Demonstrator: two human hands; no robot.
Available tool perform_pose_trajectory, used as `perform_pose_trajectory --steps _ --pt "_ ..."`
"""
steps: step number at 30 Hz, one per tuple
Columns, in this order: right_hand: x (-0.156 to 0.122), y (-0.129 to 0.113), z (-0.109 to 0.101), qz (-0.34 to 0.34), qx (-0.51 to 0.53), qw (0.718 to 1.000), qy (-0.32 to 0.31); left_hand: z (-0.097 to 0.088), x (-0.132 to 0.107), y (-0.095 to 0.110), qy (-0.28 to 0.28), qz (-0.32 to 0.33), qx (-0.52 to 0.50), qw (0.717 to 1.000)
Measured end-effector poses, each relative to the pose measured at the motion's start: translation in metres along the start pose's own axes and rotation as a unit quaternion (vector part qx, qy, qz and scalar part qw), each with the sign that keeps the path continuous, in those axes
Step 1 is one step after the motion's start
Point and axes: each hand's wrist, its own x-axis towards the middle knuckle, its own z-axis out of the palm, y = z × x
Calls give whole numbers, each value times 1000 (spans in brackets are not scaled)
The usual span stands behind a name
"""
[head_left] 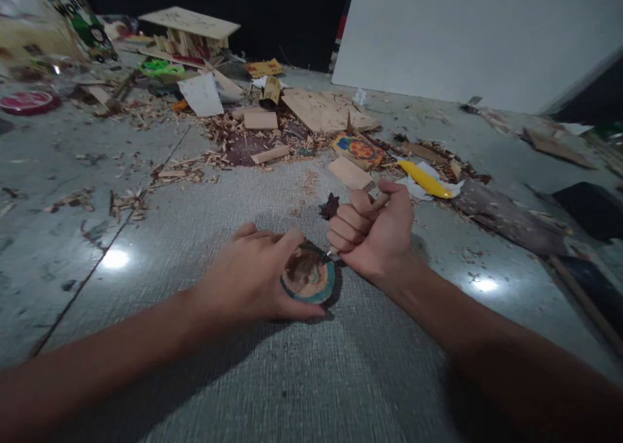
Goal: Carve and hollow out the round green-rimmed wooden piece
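My left hand [250, 271] is wrapped around the side of a small round wooden bowl [315, 295] on the grey mat. The bowl's rim is teal and its hollow is rough, bare wood. In a fist, my right hand [370, 232] grips a carving tool [381, 201] with a pale wooden handle. The tool's dark metal tip reaches down to the right side of the bowl's hollow; whether it touches the wood I cannot tell. Just beyond the right fist lies a small dark, jagged piece [329, 206].
Wood shavings [214, 131] and scraps spread across the floor ahead. Among them lie a flat wooden board [324, 111], a yellow-handled knife-like tool [424, 178] and a small wood block [350, 172]. A red round lid [29, 102] is at far left; a white panel [467, 41] stands behind.
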Motion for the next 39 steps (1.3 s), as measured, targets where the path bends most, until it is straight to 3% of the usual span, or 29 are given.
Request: perform_pose_trajectory --steps 8,22,31,39 --pt "1 1 1 29 62 994 90 -4 0 2 -24 -2 14 1000" --pt "-21 0 33 -31 -108 993 -28 -6 -2 2 -6 2 -7 1000" --pt "-10 0 13 -17 -53 998 -29 -3 0 4 -7 -10 14 1000" --pt "-3 2 3 -16 -19 1000 17 -1 0 1 1 -1 13 1000"
